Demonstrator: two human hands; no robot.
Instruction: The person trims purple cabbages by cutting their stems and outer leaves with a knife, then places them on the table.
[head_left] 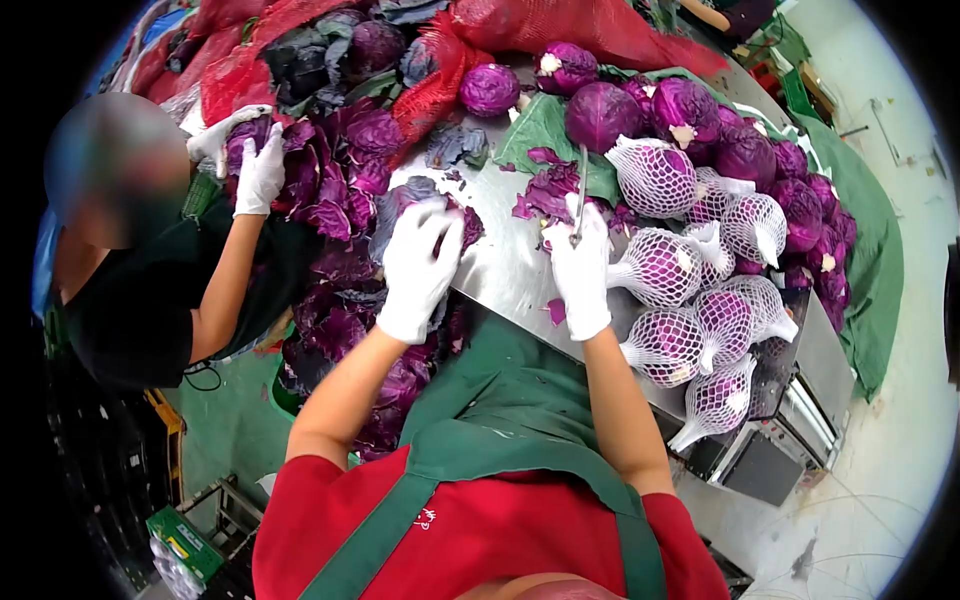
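My left hand (422, 265), in a white glove, has its fingers curled over a dark purple cabbage piece (410, 193) at the left edge of the steel table (500, 200). The glove hides part of that piece. A knife (582, 180) is gripped in my gloved right hand (583, 265), its blade pointing away from me. Loose purple leaves (550, 192) lie beside the blade. Just right of my right hand sit several cabbages in white foam nets (662, 267).
Bare cabbages (745, 155) are piled at the back right on green cloth (870, 250). Red mesh sacks (590, 30) lie behind. Leaves (325, 320) heap up at the left, where a co-worker's gloved hands (260, 175) hold a cabbage. A metal machine (775, 455) stands at the right.
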